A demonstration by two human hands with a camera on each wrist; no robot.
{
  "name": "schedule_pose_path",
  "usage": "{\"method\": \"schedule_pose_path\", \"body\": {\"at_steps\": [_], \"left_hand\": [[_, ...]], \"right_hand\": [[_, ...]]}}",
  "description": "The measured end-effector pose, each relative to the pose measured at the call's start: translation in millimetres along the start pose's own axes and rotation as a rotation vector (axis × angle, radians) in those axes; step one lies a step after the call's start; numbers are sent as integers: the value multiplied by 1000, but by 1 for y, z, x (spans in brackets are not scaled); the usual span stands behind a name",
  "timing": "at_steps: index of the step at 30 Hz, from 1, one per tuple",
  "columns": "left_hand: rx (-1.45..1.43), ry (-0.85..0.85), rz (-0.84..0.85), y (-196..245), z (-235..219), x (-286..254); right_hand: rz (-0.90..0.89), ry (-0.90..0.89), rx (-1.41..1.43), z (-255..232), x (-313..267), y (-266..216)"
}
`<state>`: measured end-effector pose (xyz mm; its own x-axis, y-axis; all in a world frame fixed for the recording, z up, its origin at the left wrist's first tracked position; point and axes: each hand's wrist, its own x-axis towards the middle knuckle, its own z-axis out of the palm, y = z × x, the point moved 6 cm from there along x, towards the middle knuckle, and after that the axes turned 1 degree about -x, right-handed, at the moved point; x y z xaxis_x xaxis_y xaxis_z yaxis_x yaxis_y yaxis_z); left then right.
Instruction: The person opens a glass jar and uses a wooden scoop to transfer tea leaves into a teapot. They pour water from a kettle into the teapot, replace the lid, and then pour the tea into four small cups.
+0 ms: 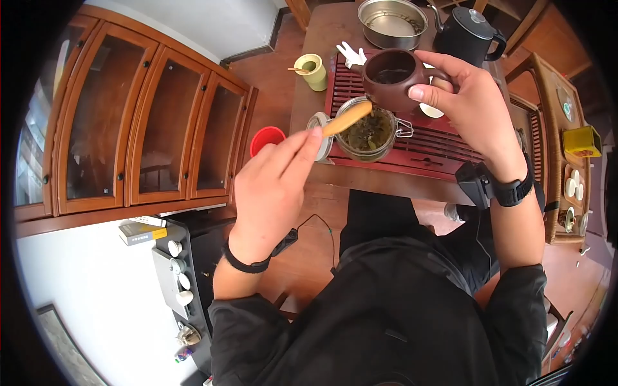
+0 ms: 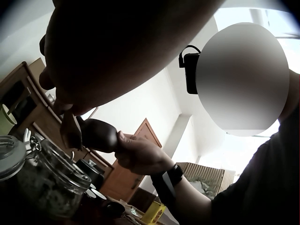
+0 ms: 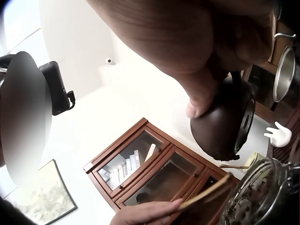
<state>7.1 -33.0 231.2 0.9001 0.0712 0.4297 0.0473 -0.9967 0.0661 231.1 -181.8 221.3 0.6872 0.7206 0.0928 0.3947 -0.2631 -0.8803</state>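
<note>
My left hand (image 1: pixel 273 177) pinches a light wooden tea scoop (image 1: pixel 347 119) that slants over the mouth of a glass jar (image 1: pixel 368 155). Dark tea leaves (image 1: pixel 370 132) lie in the jar, and its hinged lid (image 1: pixel 320 138) is swung back to the left. With my right hand (image 1: pixel 479 103) I hold a dark brown clay teapot (image 1: pixel 394 95) by its handle side, thumb on its wall. The teapot is lidless and tilted, raised just beyond the jar. In the right wrist view, the scoop (image 3: pixel 206 192) reaches below the teapot (image 3: pixel 215 124) toward the jar.
A slatted red tea tray (image 1: pixel 444 151) lies under the jar. Around it are a white hand-shaped ornament (image 1: pixel 351 55), a pale green cup (image 1: pixel 314 76), a steel basin (image 1: pixel 386 27) and a black kettle (image 1: pixel 465 42). A red bin (image 1: pixel 265 137) stands left of the table.
</note>
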Motion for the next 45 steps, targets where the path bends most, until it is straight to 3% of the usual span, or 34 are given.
{"method": "schedule_pose_path", "body": {"at_steps": [4,12,18,22,26,29,36,39,42,45], "left_hand": [[58,-65,-65,-8,8,-6],[-16,98,-25,2,-19,4],[12,-114,8,6,15,-10],[44,-89,-55,-1,4,-9],[62,104,13,-4,-7,-5],[-90,82,-54,2,-8,-1],[-54,-68,-69,1,14,-11],[-21,-17,-113,-3,2,-10],[4,199,-29,-6,-5,-8],[-91,94,-110,1,-1,-4]], "right_hand": [[-3,-5,13,1,0,0],[6,7,29,3,0,2],[12,18,65,1,2,5],[8,31,54,-1,0,1],[-14,39,72,0,1,3],[-7,26,117,1,0,-1],[-15,44,132,1,-1,2],[-10,52,133,-1,0,7],[-14,57,170,-1,0,8],[-25,62,195,0,0,9]]}}
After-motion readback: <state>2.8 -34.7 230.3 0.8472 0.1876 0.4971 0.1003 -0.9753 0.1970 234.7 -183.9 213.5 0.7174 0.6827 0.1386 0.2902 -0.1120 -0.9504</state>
